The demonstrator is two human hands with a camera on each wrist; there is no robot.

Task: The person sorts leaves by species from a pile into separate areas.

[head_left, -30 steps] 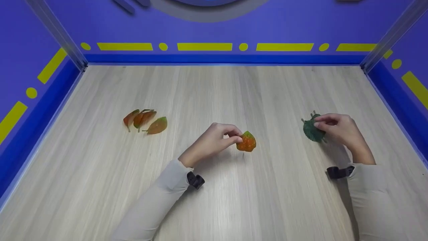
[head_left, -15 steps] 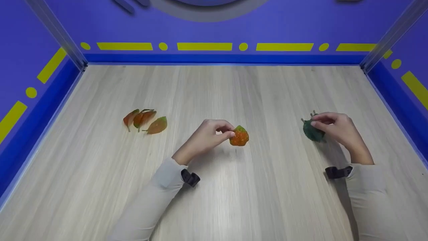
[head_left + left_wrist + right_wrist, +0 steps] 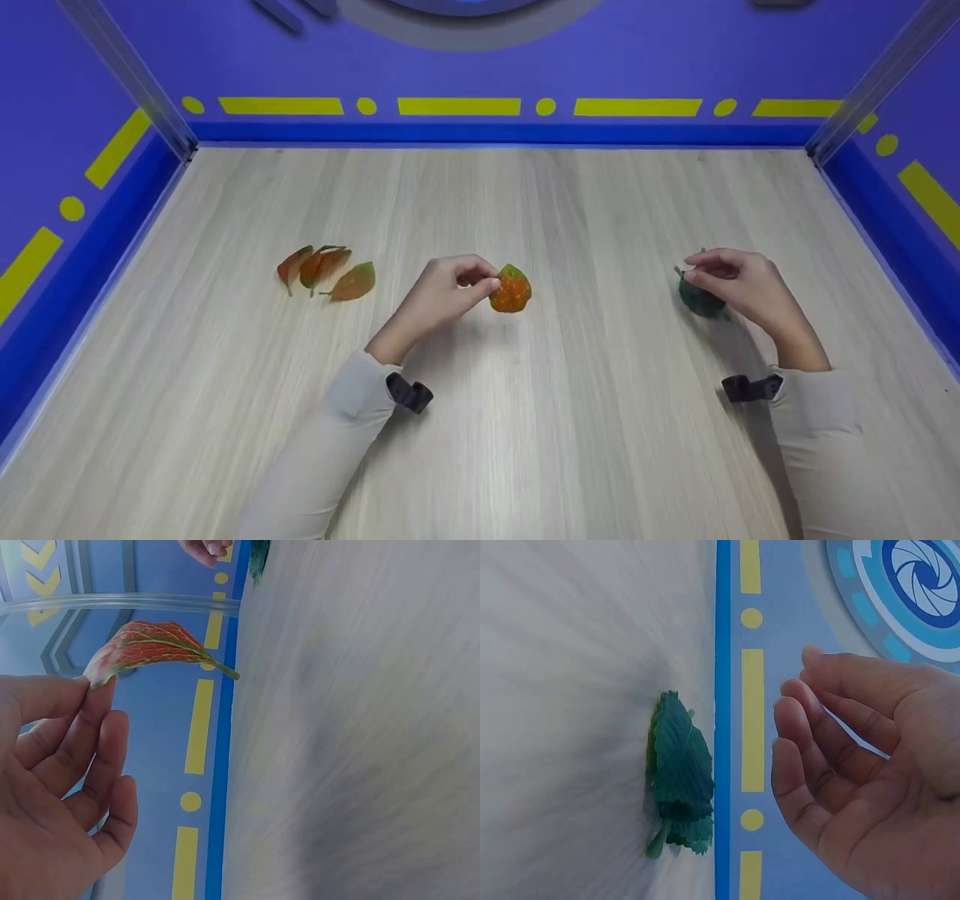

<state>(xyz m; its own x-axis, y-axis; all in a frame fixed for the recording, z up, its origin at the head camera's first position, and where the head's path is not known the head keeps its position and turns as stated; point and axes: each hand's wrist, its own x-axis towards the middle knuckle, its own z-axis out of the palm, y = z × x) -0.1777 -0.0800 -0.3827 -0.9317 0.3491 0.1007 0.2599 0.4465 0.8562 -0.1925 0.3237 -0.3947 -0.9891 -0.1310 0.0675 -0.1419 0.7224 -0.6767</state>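
Observation:
In the head view my left hand (image 3: 450, 289) pinches an orange-red leaf (image 3: 511, 291) with a green tip, held above the table. The left wrist view shows the same leaf (image 3: 154, 645) gripped at one end between thumb and finger, its stem pointing away. My right hand (image 3: 739, 285) hovers over a small pile of dark green leaves (image 3: 701, 300) and partly covers it in the head view. From the right wrist, the green leaves (image 3: 681, 765) lie apart from the hand (image 3: 862, 757), whose loosely bent fingers hold nothing.
Several orange-brown leaves (image 3: 322, 266) lie close together on the left of the wooden table (image 3: 480, 450). Blue walls with yellow markings (image 3: 457, 106) enclose the table at the back and sides.
My left hand has moved left and a little away from me, carrying the orange-red leaf. The right hand has shifted slightly left and lifted over the green leaves.

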